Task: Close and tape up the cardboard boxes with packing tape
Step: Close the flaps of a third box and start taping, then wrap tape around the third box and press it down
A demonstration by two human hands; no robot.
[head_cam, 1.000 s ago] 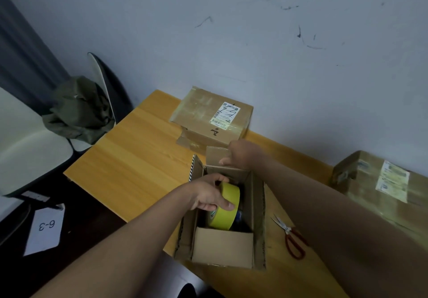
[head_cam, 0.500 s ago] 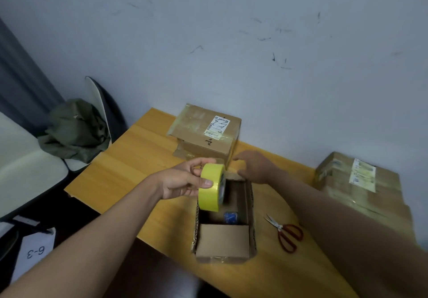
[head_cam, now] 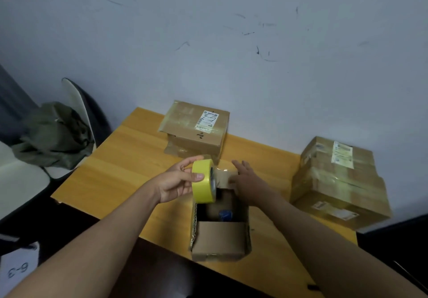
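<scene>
Open box [head_cam: 220, 239]: at near table [head_cam: 129, 165] edge, flaps up.
Left hand [head_cam: 178, 182]: gripping yellow tape roll [head_cam: 203, 182] above box's far-left corner.
Right hand [head_cam: 249, 179]: fingers extended, at box's far flap.

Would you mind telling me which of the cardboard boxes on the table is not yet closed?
The small box at the near table edge, under both hands; its flaps are up, while the others are taped.
</scene>
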